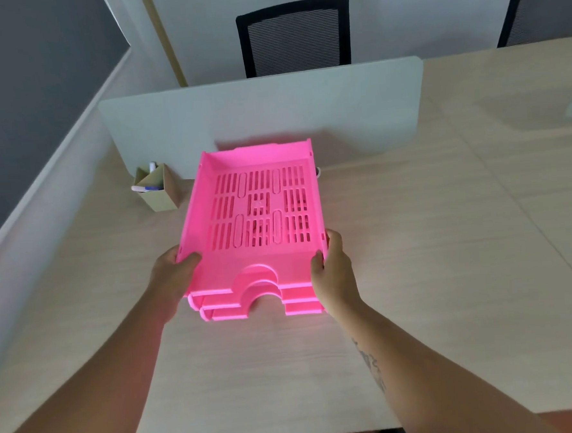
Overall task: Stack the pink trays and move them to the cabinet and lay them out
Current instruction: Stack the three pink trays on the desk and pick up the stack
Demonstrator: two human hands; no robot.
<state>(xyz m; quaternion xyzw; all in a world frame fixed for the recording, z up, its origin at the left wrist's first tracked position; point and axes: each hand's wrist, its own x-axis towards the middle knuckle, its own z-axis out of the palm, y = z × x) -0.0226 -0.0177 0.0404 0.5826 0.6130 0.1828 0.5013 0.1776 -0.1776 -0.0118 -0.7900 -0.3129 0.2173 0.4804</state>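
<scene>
Head view, looking down: a stack of pink trays is sitting at the centre of the frame, held above or just on the tabletop; whether the bottom tray is touching the surface cannot be told. Three front lips with arched cut-outs are showing at the near edge, stepped one under another, so the stacking step appears done and the carry to the cabinet is likely the step in hand. No cabinet is showing in the frame.

Left hand is gripping the near left corner, thumb lying over the top rim and fingers passing underneath. Right hand is gripping the near right corner in the same way, its grip closed on the side wall. Both grips are closed on the stack, not spread wide. Holding at opposite near corners is probably keeping the nested trays level and pressed together, so that none slides out of register during a lift.

Behind the stack, a white divider is standing across the tabletop. At centre left, a small cardboard box with pens is standing near the stack's far left corner, apart from it. Two chairs are showing along the upper edge.
</scene>
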